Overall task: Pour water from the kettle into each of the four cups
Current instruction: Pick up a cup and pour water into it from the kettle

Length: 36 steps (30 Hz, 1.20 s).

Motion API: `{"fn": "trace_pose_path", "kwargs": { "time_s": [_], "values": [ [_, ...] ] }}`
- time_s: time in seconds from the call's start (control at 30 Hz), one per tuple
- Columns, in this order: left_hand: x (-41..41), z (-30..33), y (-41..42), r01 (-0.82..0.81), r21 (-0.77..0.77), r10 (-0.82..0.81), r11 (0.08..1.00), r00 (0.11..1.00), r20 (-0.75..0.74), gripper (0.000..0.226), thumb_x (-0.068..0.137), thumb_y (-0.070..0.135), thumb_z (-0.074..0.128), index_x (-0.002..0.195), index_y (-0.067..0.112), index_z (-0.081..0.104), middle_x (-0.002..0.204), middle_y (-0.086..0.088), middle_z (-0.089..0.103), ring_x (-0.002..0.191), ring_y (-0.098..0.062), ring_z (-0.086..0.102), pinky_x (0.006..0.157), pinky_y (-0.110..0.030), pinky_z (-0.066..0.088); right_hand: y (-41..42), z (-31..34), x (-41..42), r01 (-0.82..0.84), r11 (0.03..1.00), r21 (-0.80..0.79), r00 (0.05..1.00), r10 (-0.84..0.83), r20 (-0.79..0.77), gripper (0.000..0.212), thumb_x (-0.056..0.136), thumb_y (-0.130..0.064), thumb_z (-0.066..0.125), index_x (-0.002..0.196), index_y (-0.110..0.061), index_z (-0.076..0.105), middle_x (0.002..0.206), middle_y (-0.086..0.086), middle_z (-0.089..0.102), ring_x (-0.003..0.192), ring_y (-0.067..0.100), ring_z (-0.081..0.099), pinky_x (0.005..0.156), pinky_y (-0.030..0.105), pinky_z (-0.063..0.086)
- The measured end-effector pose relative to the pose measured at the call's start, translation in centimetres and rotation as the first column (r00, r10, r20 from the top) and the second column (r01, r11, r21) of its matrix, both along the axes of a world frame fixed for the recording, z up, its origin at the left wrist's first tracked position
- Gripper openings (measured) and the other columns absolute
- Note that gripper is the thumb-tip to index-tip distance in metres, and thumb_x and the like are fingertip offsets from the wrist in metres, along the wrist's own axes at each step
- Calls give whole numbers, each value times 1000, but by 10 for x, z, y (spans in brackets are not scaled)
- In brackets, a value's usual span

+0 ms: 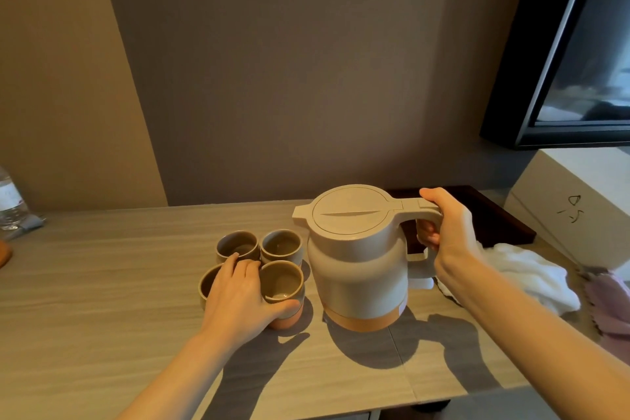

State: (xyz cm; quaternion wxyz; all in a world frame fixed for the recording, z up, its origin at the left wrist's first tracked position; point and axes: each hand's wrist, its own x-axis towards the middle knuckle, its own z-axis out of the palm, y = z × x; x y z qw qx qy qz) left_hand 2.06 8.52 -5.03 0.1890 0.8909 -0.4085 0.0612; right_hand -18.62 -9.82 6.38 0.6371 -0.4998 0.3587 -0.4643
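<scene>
Light wood-grain table [102,334] is carrying four cups [284,283] clustered together, kettle [358,256] upright just right of them, white cloth [531,276], dark tray [494,215] at back, white box [579,208], possibly a water bottle [10,198] sitting far left.

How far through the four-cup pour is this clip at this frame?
Done: nothing looks poured; whether any cup holds water cannot be told. In hand: the right hand grips the handle of the kettle, upright on the table with lid closed, while the left hand steadies the near cup. Left: all four cups.
</scene>
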Motion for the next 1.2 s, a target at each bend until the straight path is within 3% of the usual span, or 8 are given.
{"fn": "trace_pose_path", "kwargs": {
  "time_s": [0.37, 0.53, 0.7, 0.87, 0.93, 1.2],
  "values": [
    [-13, -6, -21, -44, -75, 44, 996, 999, -4, 86, 52, 83, 63, 114, 25, 54, 128, 6, 60, 131, -19, 44, 103, -33, 45, 1, -3, -1, 4, 1000, 19, 1000, -4, -24, 33, 83, -31, 61, 56, -12, 57, 43, -5, 54, 40, 7, 40, 52, 22, 33],
    [-19, -6, -26, -20, -144, 15, 989, 999, -32, 83, 56, 74, 70, 120, 23, 50, 130, 5, 57, 122, -16, 51, 96, -29, 50, -1, -1, -2, 16, 1000, 12, 999, -15, -33, 30, 83, -31, 62, 61, -10, 58, 58, 3, 57, 50, 10, 43, 52, 22, 34],
    [-17, 6, -28, -124, -218, 77, 968, 974, -215, 97, 53, 74, 74, 129, 25, 40, 125, 5, 57, 108, -17, 59, 77, -26, 56, -3, 5, -2, 14, 1000, -8, 999, -15, -40, 26, 84, -30, 61, 66, -11, 57, 65, 4, 57, 52, 11, 43, 52, 22, 33],
    [-8, 22, -27, -189, -404, -22, 895, 886, -463, 91, 57, 58, 85, 126, 29, 35, 126, 3, 53, 109, -18, 54, 85, -35, 55, -4, 8, -4, 11, 1000, -11, 998, -11, -54, 28, 84, -30, 61, 64, -12, 55, 62, 4, 54, 47, 10, 40, 51, 22, 32],
    [-6, 27, -26, -196, -456, -63, 868, 867, -494, 85, 60, 51, 86, 124, 31, 34, 126, 4, 52, 110, -17, 52, 88, -37, 53, -4, 8, -4, 8, 1000, -11, 998, -9, -57, 28, 84, -30, 61, 65, -11, 55, 63, 4, 54, 50, 11, 41, 52, 22, 33],
    [-1, 43, -17, -149, -503, -136, 852, 864, -486, 89, 57, 47, 89, 126, 28, 37, 120, 6, 52, 107, -14, 50, 76, -26, 46, -1, 6, -3, -11, 999, -42, 996, 8, -86, 30, 84, -29, 61, 63, -9, 56, 62, 6, 55, 48, 11, 40, 50, 21, 33]
  ]
}}
